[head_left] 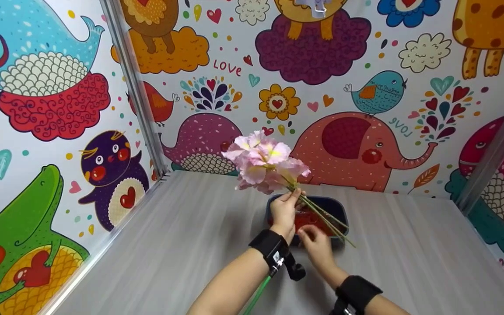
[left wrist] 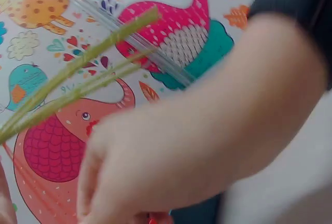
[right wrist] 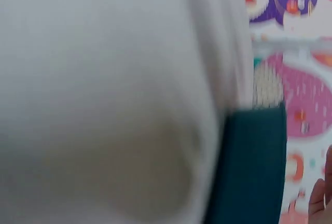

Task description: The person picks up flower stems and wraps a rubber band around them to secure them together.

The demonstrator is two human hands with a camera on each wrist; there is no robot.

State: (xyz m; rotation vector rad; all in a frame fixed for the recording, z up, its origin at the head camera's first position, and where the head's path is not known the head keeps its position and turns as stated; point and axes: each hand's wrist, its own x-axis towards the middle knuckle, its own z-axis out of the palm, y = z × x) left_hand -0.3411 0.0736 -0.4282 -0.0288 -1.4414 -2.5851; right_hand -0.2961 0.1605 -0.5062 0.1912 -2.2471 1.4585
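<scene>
Pink artificial flowers (head_left: 265, 162) are held up by the left hand (head_left: 285, 212), whose fingers grip the green stems (head_left: 328, 221) just under the blossoms. Behind and below it, a dark blue basin (head_left: 344, 210) holds something red (head_left: 311, 218). The right hand (head_left: 320, 249) is at the basin's near edge with its fingers bent; whether it pinches anything is unclear. In the left wrist view the stems (left wrist: 78, 71) cross above the right hand (left wrist: 140, 167), with a bit of red by its fingertips. A blurred pale shape covers much of the right wrist view, beside the basin (right wrist: 254, 167).
A grey wood-grain table (head_left: 190, 227) lies under the hands. Printed cartoon panels (head_left: 208, 100) and metal posts (head_left: 140, 87) enclose it at the back and sides. A green cable (head_left: 258, 293) runs from the strap on the left wrist.
</scene>
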